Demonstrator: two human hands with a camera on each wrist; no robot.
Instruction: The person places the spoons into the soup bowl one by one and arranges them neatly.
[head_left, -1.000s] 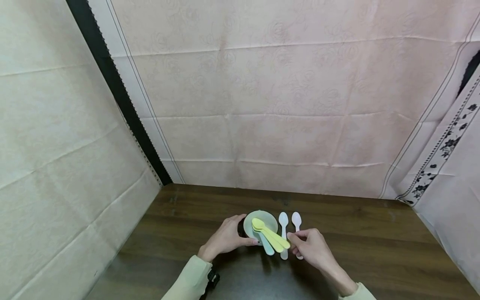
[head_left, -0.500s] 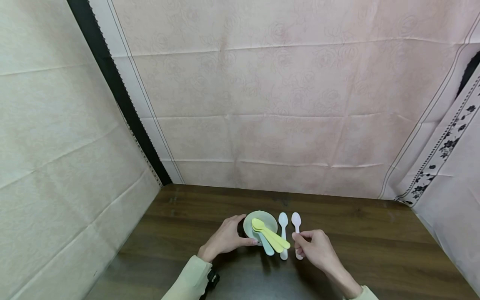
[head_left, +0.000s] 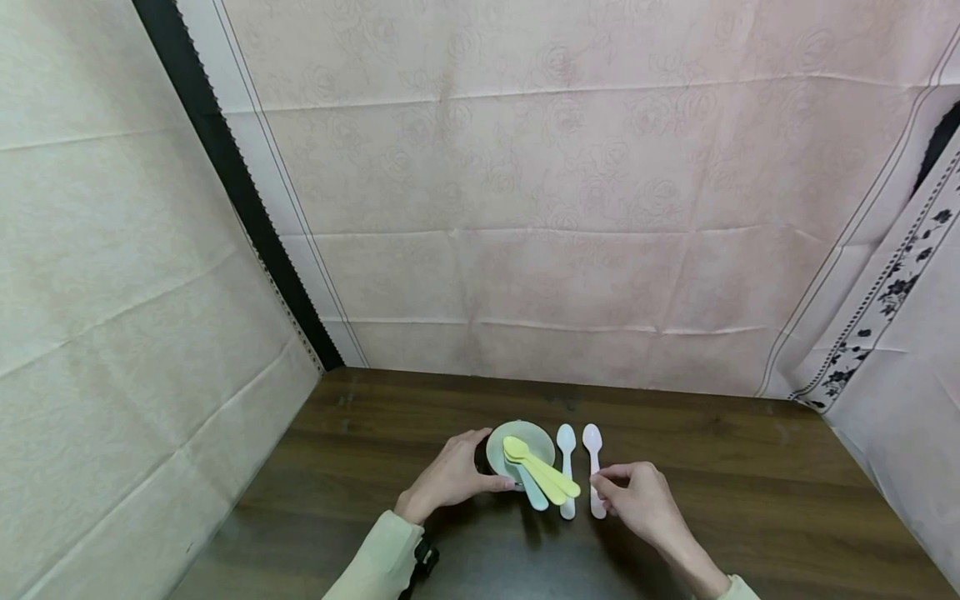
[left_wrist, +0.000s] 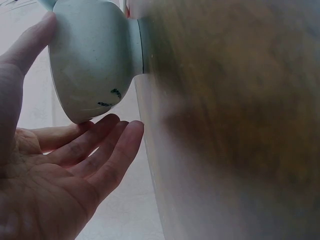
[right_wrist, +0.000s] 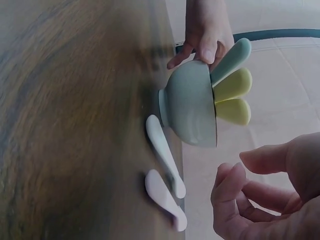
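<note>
A pale green bowl (head_left: 537,437) stands upright on the table, with two yellow spoons (head_left: 549,475) and a blue-green spoon (head_left: 534,492) leaning out over its near rim. My left hand (head_left: 459,472) holds the bowl's left side between thumb and fingers; in the left wrist view the thumb lies at the rim of the bowl (left_wrist: 92,60). To the right lie a whitish spoon (head_left: 566,440) and a pale pink spoon (head_left: 592,442), side by side. My right hand (head_left: 633,498) hovers beside the pink spoon's handle, fingers loosely bent and thumb apart from them, with nothing held in the right wrist view.
The brown wooden table (head_left: 720,467) reaches back to a pale cloth wall (head_left: 570,250). Another cloth (head_left: 135,333) hangs along the left, and a cloth with a floral border (head_left: 892,292) is on the right.
My right hand has drawn slightly right and back from the spoons, uncovering more of the pink spoon's handle. The left hand and the bowl have stayed put.
</note>
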